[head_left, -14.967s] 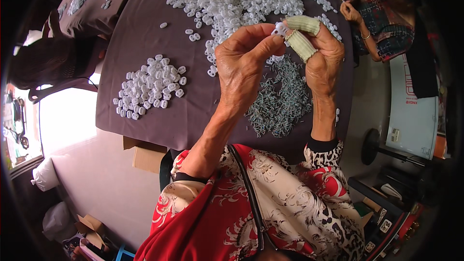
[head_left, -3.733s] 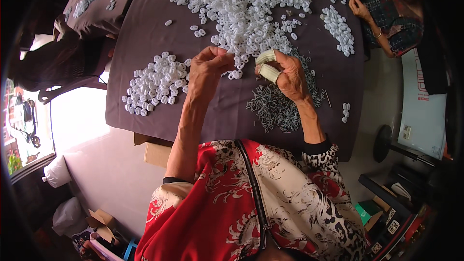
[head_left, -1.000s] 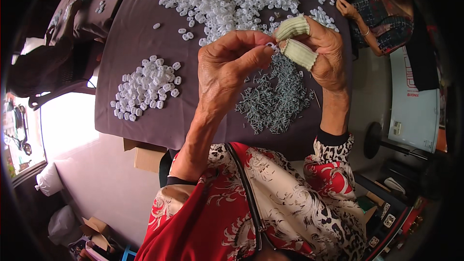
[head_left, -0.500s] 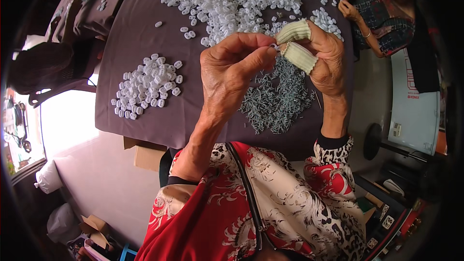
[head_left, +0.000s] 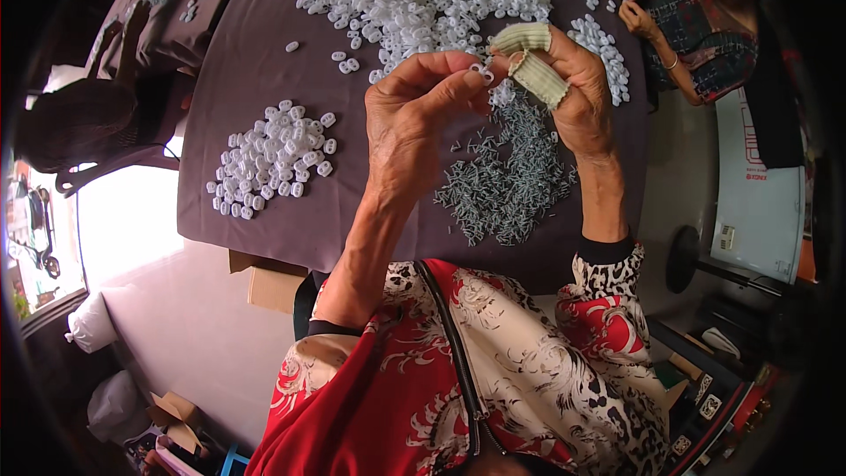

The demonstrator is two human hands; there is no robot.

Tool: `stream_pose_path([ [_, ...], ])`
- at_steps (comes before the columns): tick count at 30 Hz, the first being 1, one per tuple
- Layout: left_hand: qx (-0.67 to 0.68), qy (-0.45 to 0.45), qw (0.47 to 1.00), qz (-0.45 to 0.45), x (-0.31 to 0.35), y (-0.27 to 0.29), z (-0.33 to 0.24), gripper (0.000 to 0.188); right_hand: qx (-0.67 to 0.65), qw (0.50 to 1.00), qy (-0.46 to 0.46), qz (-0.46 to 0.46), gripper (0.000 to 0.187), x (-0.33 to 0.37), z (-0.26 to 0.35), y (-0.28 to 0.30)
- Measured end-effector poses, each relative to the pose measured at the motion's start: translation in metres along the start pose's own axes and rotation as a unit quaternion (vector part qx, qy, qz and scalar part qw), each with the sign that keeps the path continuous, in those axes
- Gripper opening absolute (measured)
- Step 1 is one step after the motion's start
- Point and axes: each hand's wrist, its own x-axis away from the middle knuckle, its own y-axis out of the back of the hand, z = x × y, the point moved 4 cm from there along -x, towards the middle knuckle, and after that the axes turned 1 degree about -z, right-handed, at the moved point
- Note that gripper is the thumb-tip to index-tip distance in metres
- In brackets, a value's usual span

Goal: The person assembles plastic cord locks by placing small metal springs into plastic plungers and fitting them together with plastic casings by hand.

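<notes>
Drawn slightly left since half a second ago, both hands now leave more of the white piece [head_left: 482, 73] in view, its round openings showing where fingers mostly covered it before. Those openings sit on a slant, suggesting a long axis from far left to near right; which end leads, I cannot tell. It is held above the table [head_left: 251, 70], between the big heap of white pieces [head_left: 432, 0] and the grey screws [head_left: 502, 185]. The left hand [head_left: 410, 115] pinches it between thumb and forefinger, at their very tips. Just to its right, the right hand [head_left: 577, 88], with pale knitted sleeves [head_left: 539, 79] on thumb and forefinger, is curled toward it; whether those tips grip anything is unclear. Brown cloth covers the table; a small pile of white pieces [head_left: 273, 159] lies by its left edge, another group [head_left: 601, 57] along the right edge, the screws toward the near edge. Beyond the right edge a co-worker's hands [head_left: 634, 13] meet; below the near edge, a cardboard box [head_left: 273, 289] stands over the pale floor [head_left: 203, 300].
</notes>
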Motion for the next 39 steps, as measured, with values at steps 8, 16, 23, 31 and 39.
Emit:
stream_pose_path([
  [8,-0.004,-0.034,0.999,0.002,-0.007,0.020,-0.010,0.023,-0.001,0.999,-0.011,0.041,0.019,0.002,-0.016,0.002],
  [16,0.036,-0.069,0.997,-0.010,-0.013,0.029,-0.028,0.016,0.274,0.946,-0.087,0.150,0.015,0.033,-0.104,-0.043],
  [23,0.046,-0.100,0.994,-0.011,-0.018,0.015,-0.042,0.016,0.297,0.942,0.055,0.149,0.019,0.043,-0.119,-0.079],
  [31,0.035,-0.077,0.996,-0.034,-0.016,0.022,-0.033,0.016,0.401,0.900,0.079,0.154,0.009,0.040,-0.131,-0.083],
  [39,0.012,-0.063,0.996,-0.061,-0.010,0.028,-0.027,0.014,0.264,0.962,-0.021,0.071,0.015,0.025,-0.081,-0.042],
])
